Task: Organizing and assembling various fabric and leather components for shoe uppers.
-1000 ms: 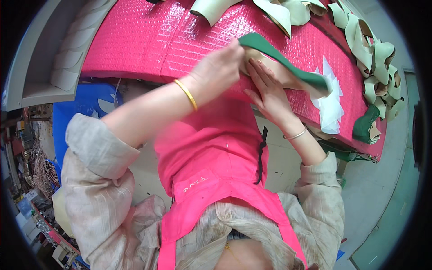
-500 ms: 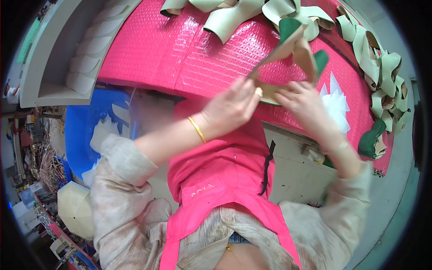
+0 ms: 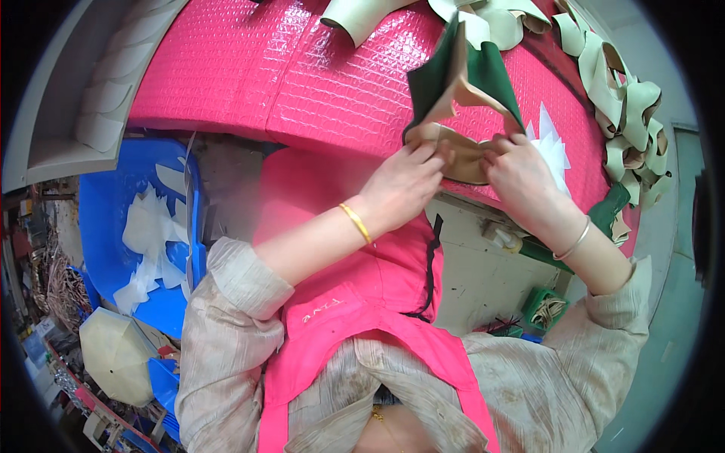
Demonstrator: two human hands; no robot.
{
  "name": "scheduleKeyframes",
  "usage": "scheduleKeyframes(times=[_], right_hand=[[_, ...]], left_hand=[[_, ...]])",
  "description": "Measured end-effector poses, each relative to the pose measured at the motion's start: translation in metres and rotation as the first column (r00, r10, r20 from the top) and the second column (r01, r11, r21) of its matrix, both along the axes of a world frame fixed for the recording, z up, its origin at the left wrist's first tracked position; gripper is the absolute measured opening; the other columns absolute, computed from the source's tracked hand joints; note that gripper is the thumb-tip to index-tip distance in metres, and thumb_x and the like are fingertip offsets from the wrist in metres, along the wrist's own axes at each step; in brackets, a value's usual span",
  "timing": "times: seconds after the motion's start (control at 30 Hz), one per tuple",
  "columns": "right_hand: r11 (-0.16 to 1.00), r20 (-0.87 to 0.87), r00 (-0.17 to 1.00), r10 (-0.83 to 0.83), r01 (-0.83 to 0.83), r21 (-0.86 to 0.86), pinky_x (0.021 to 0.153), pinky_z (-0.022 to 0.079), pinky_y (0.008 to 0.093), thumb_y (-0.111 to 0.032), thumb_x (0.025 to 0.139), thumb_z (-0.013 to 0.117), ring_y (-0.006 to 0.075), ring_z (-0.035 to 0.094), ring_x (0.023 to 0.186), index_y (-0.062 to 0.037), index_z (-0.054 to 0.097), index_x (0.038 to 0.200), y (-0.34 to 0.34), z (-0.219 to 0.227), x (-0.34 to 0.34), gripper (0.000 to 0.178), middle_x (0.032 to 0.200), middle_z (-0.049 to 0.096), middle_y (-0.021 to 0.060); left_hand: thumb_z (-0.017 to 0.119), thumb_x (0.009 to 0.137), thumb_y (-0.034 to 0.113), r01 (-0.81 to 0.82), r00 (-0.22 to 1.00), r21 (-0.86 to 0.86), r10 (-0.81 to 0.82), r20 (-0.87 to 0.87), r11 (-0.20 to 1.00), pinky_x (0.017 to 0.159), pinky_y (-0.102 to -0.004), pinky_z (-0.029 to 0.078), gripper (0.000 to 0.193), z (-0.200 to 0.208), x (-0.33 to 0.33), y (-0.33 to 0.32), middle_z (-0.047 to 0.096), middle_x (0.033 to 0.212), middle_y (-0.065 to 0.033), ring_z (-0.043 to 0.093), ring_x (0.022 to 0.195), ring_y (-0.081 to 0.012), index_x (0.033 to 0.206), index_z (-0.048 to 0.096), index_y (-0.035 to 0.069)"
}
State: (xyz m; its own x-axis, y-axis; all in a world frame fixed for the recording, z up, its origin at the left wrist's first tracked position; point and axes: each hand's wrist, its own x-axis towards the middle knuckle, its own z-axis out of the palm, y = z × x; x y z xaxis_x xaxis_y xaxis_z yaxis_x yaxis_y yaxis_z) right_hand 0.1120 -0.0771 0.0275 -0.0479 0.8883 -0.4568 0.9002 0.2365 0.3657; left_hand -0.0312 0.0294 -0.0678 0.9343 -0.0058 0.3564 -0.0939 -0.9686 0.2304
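Note:
A dark green shoe upper (image 3: 491, 75) with tan lining stands raised over the near edge of the pink-covered table (image 3: 340, 98). Its lining faces me along the lower band. On that band's left end, the fingers of my left hand (image 3: 404, 181) are closed and bent. My right hand (image 3: 521, 167) pinches the right end, its thumb and fingers pressed together. A small pile of white, pointed cut pieces (image 3: 553, 147) lies just beyond my right hand. My fingertips partly hide the band between them.
Pale green uppers (image 3: 362, 19) lie along the table's far side, and more are heaped at the right (image 3: 634, 113). At the left are a grey shelf box (image 3: 72, 162) with pale pieces and a blue tub (image 3: 102, 219) with white scraps. A small green basket (image 3: 544, 306) sits below right.
The green upper has turned and spread, showing more green outside. My right hand has shifted slightly right. The whole view has moved, bringing the blue tub further in.

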Motion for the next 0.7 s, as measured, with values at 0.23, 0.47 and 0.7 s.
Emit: scheduleKeyframes(times=[0.23, 0.47, 0.7], right_hand=[[0.982, -0.092, 0.978, 0.186, -0.184, 0.032, 0.087, 0.035, 0.0307, -0.015, 0.062, 0.055, 0.0152, 0.051, 0.083, -0.0108, 0.063, 0.06, 0.012, 0.019, 0.002, 0.009, 0.062, 0.057, -0.0007], [0.648, -0.832, 0.534, 0.148, 0.584, 0.489, 0.091, 0.037, 0.0366, -0.005, 0.068, 0.062, 0.0284, 0.049, 0.102, -0.003, 0.052, 0.106, 0.058, 0.057, -0.003, 0.039, 0.109, 0.051, 0.0134], [0.897, -0.909, 0.398, -0.124, 0.437, 0.069, 0.087, 0.039, 0.035, -0.009, 0.07, 0.061, 0.0302, 0.048, 0.101, -0.0005, 0.044, 0.108, 0.091, -0.021, -0.01, 0.042, 0.105, 0.047, 0.0173]], left_hand=[[0.058, 0.072, 0.033, -0.03, 1.0, -0.162, 0.029, -0.008, 0.986, 0.085, -0.0368, 0.034, 0.037, 0.018, 0.027, -0.015, 0.052, 0.099, -0.0068, 0.045, 0.092, -0.0218, 0.098, 0.056, 0.007], [0.059, 0.078, 0.003, 0.211, 0.972, -0.81, 0.204, 0.116, -0.547, 0.085, -0.0271, 0.037, 0.027, 0.029, -0.016, -0.024, 0.054, 0.097, -0.0014, 0.05, 0.09, -0.0127, 0.105, 0.051, 0.002], [0.057, 0.081, 0.012, -0.228, 0.843, -0.862, 0.351, -0.407, -0.453, 0.084, -0.0291, 0.043, 0.049, 0.009, -0.14, 0.016, 0.048, 0.109, -0.0073, 0.05, 0.1, -0.0167, 0.124, 0.036, 0.002]])
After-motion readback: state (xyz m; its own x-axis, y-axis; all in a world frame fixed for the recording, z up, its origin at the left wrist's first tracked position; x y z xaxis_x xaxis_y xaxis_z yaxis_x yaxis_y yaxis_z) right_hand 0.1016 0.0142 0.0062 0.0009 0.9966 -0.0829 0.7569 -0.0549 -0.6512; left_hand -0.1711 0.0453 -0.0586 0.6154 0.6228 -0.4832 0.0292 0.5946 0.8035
